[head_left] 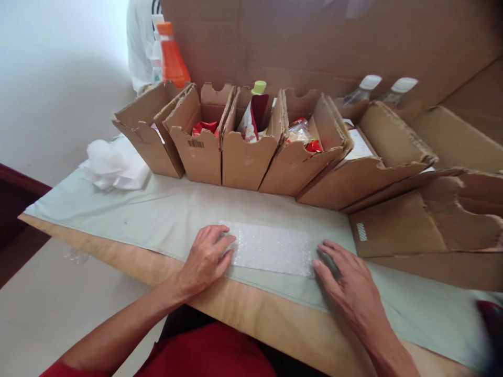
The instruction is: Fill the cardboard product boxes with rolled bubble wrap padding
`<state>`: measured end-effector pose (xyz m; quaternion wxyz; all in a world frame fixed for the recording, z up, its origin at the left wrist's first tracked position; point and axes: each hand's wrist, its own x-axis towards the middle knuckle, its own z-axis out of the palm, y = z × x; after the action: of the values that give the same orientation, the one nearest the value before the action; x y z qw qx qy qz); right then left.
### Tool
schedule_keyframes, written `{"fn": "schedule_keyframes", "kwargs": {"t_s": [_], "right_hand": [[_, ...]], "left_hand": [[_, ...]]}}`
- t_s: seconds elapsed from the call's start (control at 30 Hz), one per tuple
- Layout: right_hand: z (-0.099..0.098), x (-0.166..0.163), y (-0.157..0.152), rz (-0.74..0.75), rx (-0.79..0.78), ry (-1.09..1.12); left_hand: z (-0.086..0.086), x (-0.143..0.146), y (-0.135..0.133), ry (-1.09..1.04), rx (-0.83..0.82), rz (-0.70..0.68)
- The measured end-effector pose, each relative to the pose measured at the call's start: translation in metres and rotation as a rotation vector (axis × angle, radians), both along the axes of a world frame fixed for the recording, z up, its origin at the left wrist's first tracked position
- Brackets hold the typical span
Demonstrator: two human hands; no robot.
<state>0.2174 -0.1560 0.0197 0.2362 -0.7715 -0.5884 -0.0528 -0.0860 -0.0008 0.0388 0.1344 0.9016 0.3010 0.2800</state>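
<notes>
A flat rectangle of clear bubble wrap [271, 247] lies on the pale green cloth [157, 214] that covers the wooden table [251, 314]. My left hand [206, 256] rests with its fingers stretched flat on the wrap's left end. At the wrap's right end my right hand [348, 280] lies flat too, fingertips touching the edge. Neither hand holds anything.
A row of open cardboard boxes [243, 152] stands behind the wrap, with red packets, a pouch with a green cap and capped bottles. An orange bottle [172, 55] stands at the back left. Crumpled white plastic [112, 165] lies left. Flattened cardboard [424, 225] lies right.
</notes>
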Motion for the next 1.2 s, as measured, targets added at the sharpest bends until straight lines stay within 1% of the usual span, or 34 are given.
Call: {"fn": "schedule_keyframes", "kwargs": {"t_s": [0.07, 0.13, 0.2, 0.27, 0.37, 0.47, 0.53, 0.63, 0.7, 0.8, 0.9, 1.0, 1.1, 1.13, 1.2], "right_hand": [[-0.003, -0.001, 0.015, -0.038, -0.034, -0.012], [-0.004, -0.008, 0.03, -0.084, -0.055, -0.002], [-0.001, -0.018, 0.039, -0.082, -0.053, 0.066], [0.008, -0.028, 0.037, -0.058, -0.033, 0.209], [0.026, -0.047, 0.016, -0.116, 0.017, 0.54], [0.037, -0.072, -0.018, -0.173, 0.08, 0.908], [0.036, -0.091, -0.041, -0.157, 0.105, 1.101], [0.023, -0.113, -0.066, -0.183, 0.148, 1.235], [0.014, -0.119, -0.074, -0.217, 0.171, 1.239], [0.01, -0.114, -0.073, -0.203, 0.177, 1.153], [0.019, -0.108, -0.067, -0.12, 0.095, 1.026], [0.033, -0.117, -0.064, -0.031, 0.013, 0.963], [0.043, -0.135, -0.064, 0.097, -0.043, 0.902], [0.045, -0.14, -0.063, 0.136, -0.057, 0.877], [0.046, -0.148, -0.061, 0.165, -0.065, 0.845]], "left_hand": [[0.0, -0.006, 0.001, 0.04, 0.024, 0.136], [-0.002, -0.01, 0.002, 0.105, 0.025, 0.224], [-0.005, -0.011, 0.001, 0.134, 0.006, 0.241], [-0.007, -0.01, 0.0, 0.103, -0.042, 0.216], [-0.001, -0.007, 0.0, 0.012, -0.161, 0.169], [0.018, -0.001, 0.01, -0.035, -0.227, 0.132], [0.033, 0.007, 0.021, -0.046, -0.214, 0.093], [0.049, 0.027, 0.033, 0.0, -0.174, 0.007], [0.051, 0.039, 0.035, 0.058, -0.159, -0.044], [0.042, 0.051, 0.034, 0.09, -0.127, -0.093], [0.029, 0.06, 0.037, 0.067, -0.116, -0.106], [0.023, 0.069, 0.046, 0.055, -0.121, -0.068], [0.027, 0.069, 0.046, 0.059, -0.107, -0.031], [0.03, 0.064, 0.042, 0.046, -0.097, -0.048], [0.038, 0.047, 0.025, -0.002, -0.101, -0.148]]}}
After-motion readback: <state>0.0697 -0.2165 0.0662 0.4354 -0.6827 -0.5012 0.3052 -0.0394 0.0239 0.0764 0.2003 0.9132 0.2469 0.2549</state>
